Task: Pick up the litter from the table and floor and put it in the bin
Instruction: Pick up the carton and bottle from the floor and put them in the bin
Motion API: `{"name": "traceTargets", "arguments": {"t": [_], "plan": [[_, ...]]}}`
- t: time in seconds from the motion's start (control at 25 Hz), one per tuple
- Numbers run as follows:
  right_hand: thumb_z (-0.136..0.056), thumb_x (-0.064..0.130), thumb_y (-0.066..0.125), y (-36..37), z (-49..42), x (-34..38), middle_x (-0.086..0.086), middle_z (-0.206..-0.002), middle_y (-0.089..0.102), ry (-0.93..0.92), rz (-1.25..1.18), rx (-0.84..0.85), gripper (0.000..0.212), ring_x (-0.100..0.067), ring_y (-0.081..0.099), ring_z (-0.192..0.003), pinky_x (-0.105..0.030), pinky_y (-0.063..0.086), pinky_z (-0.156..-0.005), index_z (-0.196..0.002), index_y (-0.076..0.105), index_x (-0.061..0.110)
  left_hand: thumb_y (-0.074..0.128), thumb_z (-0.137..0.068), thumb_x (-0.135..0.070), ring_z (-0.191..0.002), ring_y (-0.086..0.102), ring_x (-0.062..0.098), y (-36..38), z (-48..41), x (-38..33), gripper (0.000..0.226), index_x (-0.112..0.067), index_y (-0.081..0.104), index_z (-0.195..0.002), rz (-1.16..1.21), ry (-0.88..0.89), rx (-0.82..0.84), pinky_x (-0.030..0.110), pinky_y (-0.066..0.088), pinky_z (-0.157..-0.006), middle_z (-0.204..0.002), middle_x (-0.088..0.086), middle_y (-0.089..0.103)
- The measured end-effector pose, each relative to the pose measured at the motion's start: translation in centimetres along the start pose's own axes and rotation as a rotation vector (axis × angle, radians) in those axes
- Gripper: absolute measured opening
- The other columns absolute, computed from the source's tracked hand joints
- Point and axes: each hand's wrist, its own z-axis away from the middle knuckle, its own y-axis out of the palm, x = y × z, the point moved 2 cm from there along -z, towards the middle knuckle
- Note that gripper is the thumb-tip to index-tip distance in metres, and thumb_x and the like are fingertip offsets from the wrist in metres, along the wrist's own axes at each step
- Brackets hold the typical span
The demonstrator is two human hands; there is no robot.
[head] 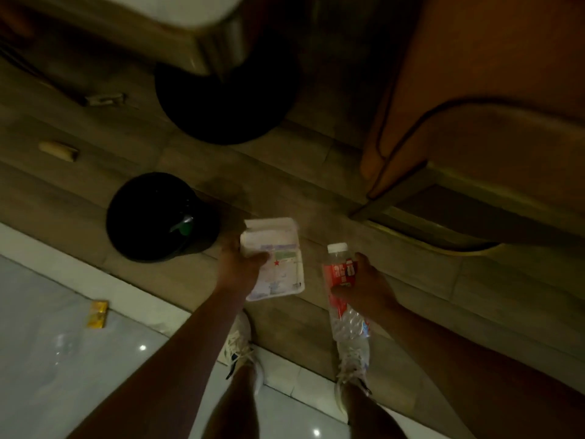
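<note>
Litter is in both our grips now, left hand (240,264) clutching the white carton (278,261) just right of the bin (133,217), right hand (364,283) wrapped round the plastic bottle (343,296) farther right, so we're mid-carry and next should swing both over its open mouth.

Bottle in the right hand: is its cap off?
No: the plastic bottle in the right hand has its white cap on.

Both forearms are bare, no sleeves showing. Bare lower legs end in white lace-up sneakers (243,346) with dark accents.
</note>
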Motion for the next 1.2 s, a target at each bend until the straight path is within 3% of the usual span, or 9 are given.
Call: {"name": "traceTargets", "arguments": {"t": [0.16, 0.32, 0.52, 0.64, 0.84, 1.0, 1.2], "plan": [[-0.063, 0.036, 0.078, -4.4, 8.6, 3.6, -0.002, -0.117, 0.063, -0.055, -0.048, 0.057, 0.085, -0.023, 0.064, -0.103, -0.04, 0.055, -0.086, -0.137, 0.036, 0.027, 0.072, -0.08, -0.003, -0.101, 0.067, 0.032, -4.6, 10.0, -2.6, 0.043, -0.007, 0.058, -0.121, 0.097, -0.127, -0.129, 0.038, 0.055, -0.078, -0.108, 0.012, 0.068], [-0.072, 0.027, 0.076, -9.4, 16.9, 7.1, -0.005, -0.123, 0.06, -0.134, -0.051, 0.067, 0.076, -0.025, 0.061, -0.107, -0.035, 0.048, -0.085, -0.137, 0.038, 0.023, 0.073, -0.08, -0.006, -0.092, 0.067, 0.028, -9.1, 20.9, -5.3, 0.041, -0.009, 0.061, -0.119, 0.196, -0.18, -0.227, 0.034, 0.052, -0.075, -0.106, 0.011, 0.071], [-0.071, 0.022, 0.076, -11.7, 23.8, 9.6, -0.004, -0.119, 0.063, -0.192, 0.055, 0.107, 0.068, -0.019, 0.059, -0.096, -0.032, 0.046, -0.082, -0.131, 0.044, 0.021, 0.074, -0.08, -0.01, -0.094, 0.067, 0.029, -13.5, 29.3, -4.7, 0.044, -0.009, 0.06, -0.122, 0.391, -0.272, -0.336, 0.043, 0.058, -0.081, -0.108, 0.01, 0.069], [-0.068, 0.023, 0.076, -11.8, 25.8, 12.4, -0.002, -0.115, 0.063, -0.236, 0.131, 0.114, 0.068, -0.02, 0.061, -0.098, -0.041, 0.051, -0.091, -0.128, 0.046, 0.024, 0.073, -0.08, -0.007, -0.089, 0.067, 0.029, -16.4, 31.3, -3.3, 0.041, -0.008, 0.06, -0.119, 0.533, -0.318, -0.392, 0.042, 0.058, -0.075, -0.109, 0.013, 0.07], [-0.071, 0.024, 0.077, -10.2, 27.3, 18.5, -0.001, -0.119, 0.062, -0.297, 0.257, 0.125, 0.072, -0.022, 0.063, -0.103, -0.044, 0.053, -0.092, -0.133, 0.042, 0.025, 0.077, -0.076, -0.009, -0.093, 0.069, 0.035, -22.5, 30.7, -2.1, 0.037, -0.012, 0.065, -0.111, 0.694, -0.32, -0.474, 0.055, 0.057, -0.085, -0.105, 0.015, 0.071], [-0.076, 0.024, 0.076, -8.2, 27.8, 24.1, -0.005, -0.129, 0.06, -0.324, 0.325, 0.142, 0.078, -0.025, 0.062, -0.112, -0.039, 0.051, -0.091, -0.142, 0.035, 0.024, 0.075, -0.078, -0.007, -0.094, 0.068, 0.035, -27.1, 29.4, -1.8, 0.034, -0.013, 0.063, -0.109, 0.74, -0.308, -0.469, 0.054, 0.057, -0.085, -0.103, 0.014, 0.07], [-0.074, 0.035, 0.074, -5.4, 27.4, 30.5, -0.004, -0.133, 0.056, -0.357, 0.405, 0.18, 0.088, -0.024, 0.061, -0.113, -0.05, 0.051, -0.097, -0.147, 0.025, 0.028, 0.074, -0.079, -0.006, -0.095, 0.067, 0.035, -31.5, 26.5, -2.2, 0.038, -0.008, 0.063, -0.115, 0.759, -0.318, -0.455, 0.049, 0.058, -0.082, -0.106, 0.015, 0.069]]}}
